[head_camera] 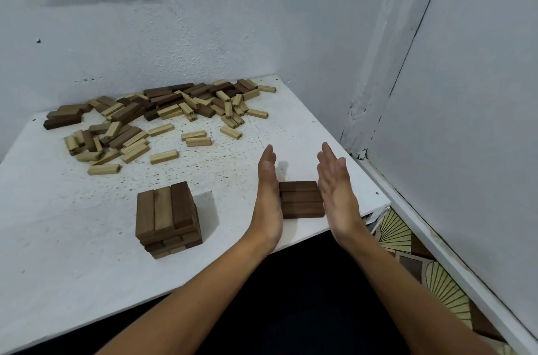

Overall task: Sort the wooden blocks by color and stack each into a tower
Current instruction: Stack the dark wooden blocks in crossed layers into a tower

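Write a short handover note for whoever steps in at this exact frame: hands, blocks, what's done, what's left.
Left hand and right hand: both open, fingers straight, flanking the row of three dark blocks near the table's front right edge; the left looks pressed against it, right-hand contact unclear.
Done: a mid-brown tower, several layers high, stands to the left of the hands. The dark row looks like the first layer of a second tower.
Left: the mixed pile of dark, brown and light blocks at the back still needs sorting; no light tower is started.
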`<state>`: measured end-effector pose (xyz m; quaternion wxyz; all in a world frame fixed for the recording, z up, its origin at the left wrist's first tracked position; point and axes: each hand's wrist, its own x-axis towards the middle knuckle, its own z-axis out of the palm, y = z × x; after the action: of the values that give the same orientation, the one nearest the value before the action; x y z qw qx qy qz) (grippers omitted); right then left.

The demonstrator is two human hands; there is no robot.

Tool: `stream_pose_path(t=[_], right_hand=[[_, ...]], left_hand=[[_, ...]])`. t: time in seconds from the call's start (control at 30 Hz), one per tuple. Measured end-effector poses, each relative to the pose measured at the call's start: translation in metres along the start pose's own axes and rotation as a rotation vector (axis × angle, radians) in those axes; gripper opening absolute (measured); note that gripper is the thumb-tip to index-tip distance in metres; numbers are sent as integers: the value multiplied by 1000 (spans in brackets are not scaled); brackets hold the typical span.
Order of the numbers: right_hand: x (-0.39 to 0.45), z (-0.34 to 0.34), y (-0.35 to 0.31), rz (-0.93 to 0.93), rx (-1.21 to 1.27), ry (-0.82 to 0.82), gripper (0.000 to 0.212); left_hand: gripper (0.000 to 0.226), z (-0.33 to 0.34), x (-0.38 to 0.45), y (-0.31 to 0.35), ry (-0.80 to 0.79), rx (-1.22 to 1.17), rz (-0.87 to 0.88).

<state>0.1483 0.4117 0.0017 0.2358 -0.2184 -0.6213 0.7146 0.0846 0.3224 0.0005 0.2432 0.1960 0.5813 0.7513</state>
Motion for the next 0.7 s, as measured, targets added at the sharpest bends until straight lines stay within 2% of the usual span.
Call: stream_pose_path(t=[0.17,0.27,0.33,0.4,0.47,0.53,0.63,0.7], right_hand=[[0,6,8,-30,-75,16,71],[2,4,10,-35,-54,29,62],[1,2,6,-55,-32,40,41],[2,-7,0,-94,-91,52,28],[5,-22,-6,-136,-247,5,38],[9,-38,-10,-159,-494,-115,46],[12,-56,-17,-68,-866,-302,64],[13,-62,-18,4,-985,-377,80]], left_hand=[[76,2,-2,-2,2,10,-14],[69,-1,0,-2,-27,74,-19],[56,-5,0,1,-55,233,13],[65,-12,-2,5,-78,481,104],[76,-20,-3,10,-117,719,169],[84,-28,-3,14,-197,899,177],[89,-37,-1,15,-316,1046,166],[88,-41,0,12,-350,1091,140]])
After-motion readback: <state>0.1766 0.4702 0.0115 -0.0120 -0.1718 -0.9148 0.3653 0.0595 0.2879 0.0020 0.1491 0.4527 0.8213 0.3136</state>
